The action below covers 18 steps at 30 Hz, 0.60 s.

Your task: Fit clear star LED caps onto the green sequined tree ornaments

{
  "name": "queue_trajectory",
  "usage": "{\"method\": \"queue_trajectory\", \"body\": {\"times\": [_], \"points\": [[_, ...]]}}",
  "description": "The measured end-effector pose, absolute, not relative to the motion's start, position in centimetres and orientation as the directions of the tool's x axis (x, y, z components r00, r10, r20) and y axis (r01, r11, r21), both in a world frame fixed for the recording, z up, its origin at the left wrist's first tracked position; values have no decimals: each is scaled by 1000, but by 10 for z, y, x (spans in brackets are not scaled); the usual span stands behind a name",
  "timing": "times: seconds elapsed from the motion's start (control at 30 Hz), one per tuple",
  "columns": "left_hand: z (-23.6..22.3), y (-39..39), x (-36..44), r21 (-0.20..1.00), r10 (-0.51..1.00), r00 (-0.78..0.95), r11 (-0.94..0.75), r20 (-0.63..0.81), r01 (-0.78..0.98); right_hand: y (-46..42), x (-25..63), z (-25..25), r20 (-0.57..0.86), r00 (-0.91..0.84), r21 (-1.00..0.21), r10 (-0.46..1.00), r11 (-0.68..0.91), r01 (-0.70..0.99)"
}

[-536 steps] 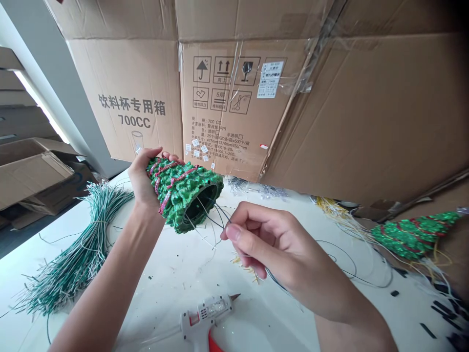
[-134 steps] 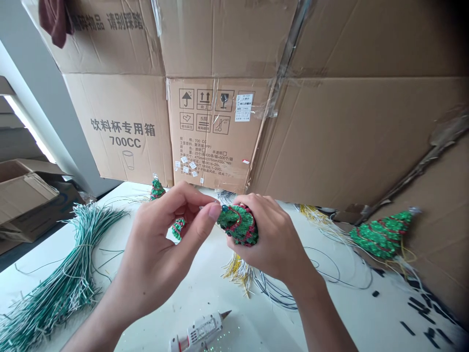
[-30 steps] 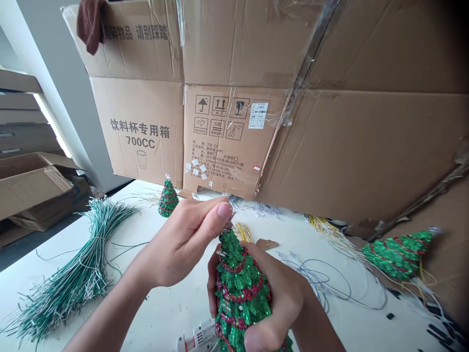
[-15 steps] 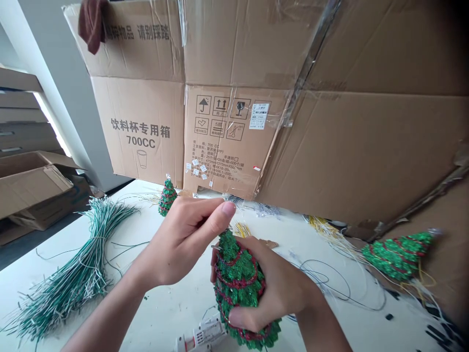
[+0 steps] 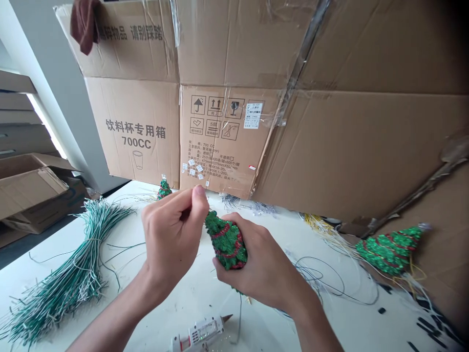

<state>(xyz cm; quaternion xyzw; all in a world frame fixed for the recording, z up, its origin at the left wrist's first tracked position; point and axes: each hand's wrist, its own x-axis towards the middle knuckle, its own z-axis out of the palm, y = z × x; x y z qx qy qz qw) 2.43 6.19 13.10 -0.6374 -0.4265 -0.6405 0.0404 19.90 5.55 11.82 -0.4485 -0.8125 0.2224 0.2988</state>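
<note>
My right hand [image 5: 262, 261] wraps round a small green Christmas tree [image 5: 226, 243] with red glittery garland, tilted so that its tip leans left. Close by that tip, my left hand [image 5: 170, 234] is closed in a pinch, thumb against the curled fingers. Whatever lies between those fingers is hidden. Below the tree a thin dark wire [image 5: 240, 318] hangs or lies by the table. A white hot glue gun [image 5: 200, 335] rests under both hands, its brown nozzle pointing right.
On the left lies a big bundle of green and white wires [image 5: 86, 259]. One small tree [image 5: 164, 188] stands behind my left hand; another tree [image 5: 392, 249] leans at the right near loose wires [image 5: 322, 278]. Tall cardboard sheets [image 5: 220, 63] wall off the white table's back [image 5: 154, 337].
The tree has tilted further, its base swinging away from me, and more of the glue gun shows. My left hand has moved slightly left and turned, still pinched.
</note>
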Motion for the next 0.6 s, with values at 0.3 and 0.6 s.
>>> {"method": "queue_trajectory", "body": {"times": [0.3,0.6], "points": [[141,63,13,595,690,24,-641,724,486,53,206,116,383,-390,-525,837,545,654],[142,73,0,380,490,314,-855,813,352,64,223,121,103,-638,-775,763,464,429]]}}
